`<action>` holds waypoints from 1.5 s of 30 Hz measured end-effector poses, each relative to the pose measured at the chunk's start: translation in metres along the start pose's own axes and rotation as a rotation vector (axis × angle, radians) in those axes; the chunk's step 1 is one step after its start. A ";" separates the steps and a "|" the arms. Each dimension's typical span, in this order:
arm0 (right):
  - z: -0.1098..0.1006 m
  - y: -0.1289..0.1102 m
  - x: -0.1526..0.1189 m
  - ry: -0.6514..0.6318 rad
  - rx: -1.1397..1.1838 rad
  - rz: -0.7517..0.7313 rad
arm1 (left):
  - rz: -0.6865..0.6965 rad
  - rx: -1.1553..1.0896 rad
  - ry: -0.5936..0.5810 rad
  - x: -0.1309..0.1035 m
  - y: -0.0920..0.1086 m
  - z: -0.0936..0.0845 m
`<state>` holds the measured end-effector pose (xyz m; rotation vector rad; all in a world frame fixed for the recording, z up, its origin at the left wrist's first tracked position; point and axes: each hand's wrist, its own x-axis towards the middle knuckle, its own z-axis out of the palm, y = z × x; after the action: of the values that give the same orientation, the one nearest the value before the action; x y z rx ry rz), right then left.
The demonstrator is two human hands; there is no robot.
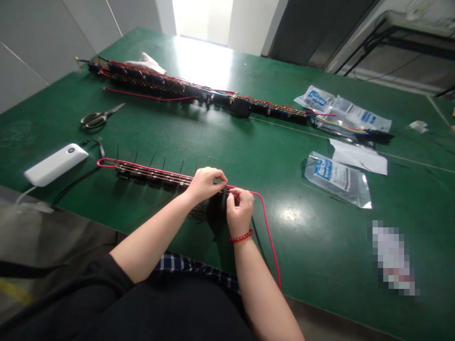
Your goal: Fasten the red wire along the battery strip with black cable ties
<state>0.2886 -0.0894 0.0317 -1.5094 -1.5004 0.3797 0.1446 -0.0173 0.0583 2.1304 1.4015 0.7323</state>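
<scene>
A long narrow strip of dark parts (152,177), with several wires running along it, lies near the table's front edge. Thin black tails like cable ties (164,163) stick up from it. A red cable (267,227) follows the strip, loops at its left end and hangs over the front edge at right. My left hand (206,183) is over the strip's right part, thumb and forefinger pinched by the red cable. Just beside it, my right hand (241,208) has its fingers curled together at the wires. Whatever small thing sits in either pinch is too hidden to name.
A longer wired assembly (199,92) stretches across the back. Scissors (97,118) and a white device with a cord (57,165) lie at left. Clear plastic bags (337,179) with blue labels and white paper (359,156) are at right. A white cloth (147,62) rests behind the assembly.
</scene>
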 end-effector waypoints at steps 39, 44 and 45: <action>-0.012 0.019 0.027 -0.255 -0.227 -0.275 | -0.111 -0.099 -0.109 0.010 -0.001 0.006; -0.012 0.019 0.027 -0.251 -0.228 -0.271 | -0.063 -0.055 -0.117 0.011 -0.001 0.003; -0.012 0.020 0.027 -0.250 -0.229 -0.270 | -0.049 -0.052 -0.116 0.011 0.000 0.003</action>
<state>0.3153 -0.0664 0.0332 -1.4455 -1.9746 0.2478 0.1500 -0.0072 0.0577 2.0569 1.3537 0.6099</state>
